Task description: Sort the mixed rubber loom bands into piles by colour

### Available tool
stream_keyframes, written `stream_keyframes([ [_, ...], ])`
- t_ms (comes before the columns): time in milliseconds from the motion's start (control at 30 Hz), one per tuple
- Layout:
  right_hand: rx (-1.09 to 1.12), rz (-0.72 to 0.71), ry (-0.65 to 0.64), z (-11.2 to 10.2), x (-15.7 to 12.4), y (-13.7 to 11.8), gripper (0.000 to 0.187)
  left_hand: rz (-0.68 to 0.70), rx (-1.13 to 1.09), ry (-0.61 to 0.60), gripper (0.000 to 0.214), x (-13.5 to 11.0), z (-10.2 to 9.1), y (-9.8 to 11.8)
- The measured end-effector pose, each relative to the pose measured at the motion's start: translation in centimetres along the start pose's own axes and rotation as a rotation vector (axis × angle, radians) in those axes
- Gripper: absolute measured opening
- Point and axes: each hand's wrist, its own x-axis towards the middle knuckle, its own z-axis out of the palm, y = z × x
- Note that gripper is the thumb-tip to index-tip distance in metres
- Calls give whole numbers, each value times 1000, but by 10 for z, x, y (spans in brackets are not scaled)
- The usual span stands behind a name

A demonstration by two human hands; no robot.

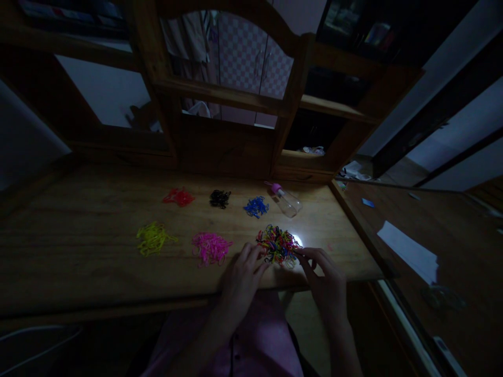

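Spreading across the whole lower view, the wooden desk [78, 251] is carrying everything, and the mixed pile of coloured bands [278, 245] is sitting near its front edge, right of centre. A sheet of white paper [408, 252] is lying well to the right of the mixed pile, on a neighbouring surface.

The left hand [241, 275] is resting just left of and below the mixed pile, its fingers lying loosely apart with the tips touching the pile's left edge. The right hand [324, 280] is reaching in from below and to the right, its fingertips meeting the pile's right edge. The dim light is hiding whether they are pinching a band or lying apart.

A pink pile [211, 247] is lying just left of the mixed pile, and a yellow pile [153, 238] is lying further left. A clear bottle with a pink cap [286, 200] is lying on its side just behind the mixed pile. A red pile [178, 197] is sitting behind and far left, a blue pile [256, 206] is sitting just behind and slightly left, and a black pile [220, 198] is sitting between those two.
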Motion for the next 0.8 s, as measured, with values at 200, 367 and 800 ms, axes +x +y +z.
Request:
stream_keyframes([
  [200, -7, 39, 29, 0, -5, 3, 6, -5, 30, -82, 12, 3, -6, 13],
  [367, 27, 86, 40, 1, -6, 3, 8, 3, 80, -42, 11, 4, -4, 8],
  [800, 429, 388, -121, 25, -10, -17, 17, -168, -750, -102, 31, 9, -6, 4],
])
